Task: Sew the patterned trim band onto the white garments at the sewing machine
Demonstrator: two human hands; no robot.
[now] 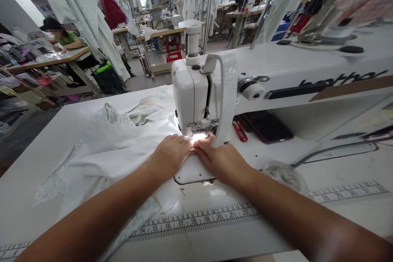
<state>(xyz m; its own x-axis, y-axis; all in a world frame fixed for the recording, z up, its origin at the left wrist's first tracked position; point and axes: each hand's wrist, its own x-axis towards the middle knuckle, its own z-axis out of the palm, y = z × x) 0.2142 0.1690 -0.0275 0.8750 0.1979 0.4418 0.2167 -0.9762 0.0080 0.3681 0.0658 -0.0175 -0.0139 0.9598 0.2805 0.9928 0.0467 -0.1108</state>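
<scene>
A white sewing machine [192, 94] stands over the table, its lamp lighting the needle area. Close in front of the needle, my left hand [172, 153] has its fingers closed on the edge of a white cloth [123, 143]. My right hand [222, 159] meets it there, fingertips pressed together at the same spot; what they pinch is too small and hidden to make out. The cloth, with patterned pale trim, lies in folds to the left of the machine and under my left forearm.
Red snips [240, 130] and a dark phone [267, 126] lie beneath the machine arm. A clear round dish [285, 176] sits beside my right forearm. A ruler tape [196, 221] runs along the front. Behind, a person [66, 39] sits at another table.
</scene>
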